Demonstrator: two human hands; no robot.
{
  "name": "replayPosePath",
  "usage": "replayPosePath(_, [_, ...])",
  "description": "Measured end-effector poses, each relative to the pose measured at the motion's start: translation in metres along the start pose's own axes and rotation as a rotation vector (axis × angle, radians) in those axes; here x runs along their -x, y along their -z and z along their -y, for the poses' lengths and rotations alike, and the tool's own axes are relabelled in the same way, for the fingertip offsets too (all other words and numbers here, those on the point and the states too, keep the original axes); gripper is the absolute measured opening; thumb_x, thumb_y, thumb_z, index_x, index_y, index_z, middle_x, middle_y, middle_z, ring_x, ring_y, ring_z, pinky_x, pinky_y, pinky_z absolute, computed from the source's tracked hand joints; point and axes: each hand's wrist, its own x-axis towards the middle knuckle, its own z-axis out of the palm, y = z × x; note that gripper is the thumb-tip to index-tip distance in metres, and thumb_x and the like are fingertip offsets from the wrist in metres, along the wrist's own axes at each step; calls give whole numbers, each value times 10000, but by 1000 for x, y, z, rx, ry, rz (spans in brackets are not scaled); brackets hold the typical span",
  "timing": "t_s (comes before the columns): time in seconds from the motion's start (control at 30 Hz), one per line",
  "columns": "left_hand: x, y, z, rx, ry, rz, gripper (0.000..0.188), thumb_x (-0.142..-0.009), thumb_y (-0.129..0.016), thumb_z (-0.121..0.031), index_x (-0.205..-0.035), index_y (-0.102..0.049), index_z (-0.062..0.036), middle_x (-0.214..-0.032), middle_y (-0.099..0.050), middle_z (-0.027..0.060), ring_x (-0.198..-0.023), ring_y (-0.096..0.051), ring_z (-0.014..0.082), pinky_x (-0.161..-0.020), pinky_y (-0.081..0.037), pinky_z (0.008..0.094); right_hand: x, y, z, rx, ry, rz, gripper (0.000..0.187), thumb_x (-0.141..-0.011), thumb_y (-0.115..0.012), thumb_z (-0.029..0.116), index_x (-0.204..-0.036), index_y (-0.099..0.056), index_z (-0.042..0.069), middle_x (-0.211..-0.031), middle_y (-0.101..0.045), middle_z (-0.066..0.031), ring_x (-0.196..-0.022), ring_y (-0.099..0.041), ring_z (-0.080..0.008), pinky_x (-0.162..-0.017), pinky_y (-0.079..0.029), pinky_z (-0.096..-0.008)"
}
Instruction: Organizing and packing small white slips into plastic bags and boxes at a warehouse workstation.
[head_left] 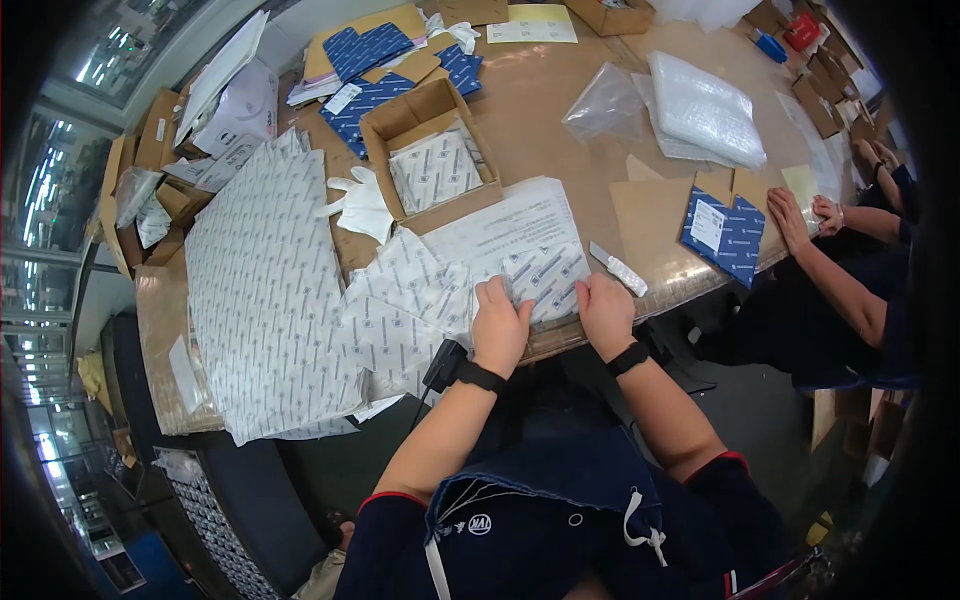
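Note:
At the table's front edge lies a flat packet wrapped in white printed paper. My left hand is closed on its left end, fingers bent and thumb along the near side. My right hand pinches its right end, the thumb on top; what is inside the wrapping is hidden. Loose wrapping paper spreads to the left of my left hand. Just beyond my right hand rests a box cutter with a pale, wrapped handle. Under the packet's far side is a large printed sheet.
A tall stack of wrapping paper covers the left side. Ahead stands an open cardboard box holding wrapped packets, beside a white glove. Bubble wrap lies far right. At right, a co-worker's hand rests near a blue carton.

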Motion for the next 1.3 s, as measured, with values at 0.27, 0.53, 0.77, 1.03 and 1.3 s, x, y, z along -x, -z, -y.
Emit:
replayPosePath(0.27, [44, 1, -5, -311, -510, 376, 760, -731, -621, -433, -1287, -370, 22, -1384, -309, 166, -1277, -279, 323, -998, -258, 487, 4, 0, -2, -31, 6, 12, 217, -755, -631, 233, -750, -502, 59, -704, -564, -122, -686, -552, -309, -624, -431, -406])
replayPosePath(0.53, [43, 3, -4, -336, -440, 389, 760, -748, -604, -464, -1315, -360, -20, -1392, -317, 151, -1306, -265, 282, -1033, -155, 524, 3, 15, -5, -279, 62, 85, 353, -635, -723, 204, -848, -503, 29, -805, -523, -137, -793, -507, -334, -671, -408, -411])
replayPosePath(0.77, [43, 20, 8, -343, -450, 405, 707, -766, -609, -410, -1318, -364, -42, -1390, -327, 142, -1290, -296, 290, -1023, -155, 553, -13, 31, -25, -539, -14, 402, 222, -652, -674, 92, -760, -496, 16, -728, -505, -144, -713, -507, -335, -627, -409, -395])
replayPosePath(1.03, [-14, 43, -43, -234, -540, 220, 589, -697, -679, -178, -1220, -462, -14, -1230, -471, 142, -1174, -399, 326, -994, -244, 512, -12, 30, -22, -483, -39, 428, 167, -643, -641, 60, -722, -502, 10, -713, -501, -152, -725, -521, -336, -639, -417, -400])
replayPosePath(1.3, [-59, -9, -7, -21, -405, 460, 218, -661, -655, -55, -872, -602, -34, -835, -556, 129, -786, -555, 288, -705, -455, 358, -11, 52, -28, -336, -17, 119, 307, -623, -665, 51, -912, -563, 61, -831, -542, -122, -839, -526, -317, -739, -431, -387])
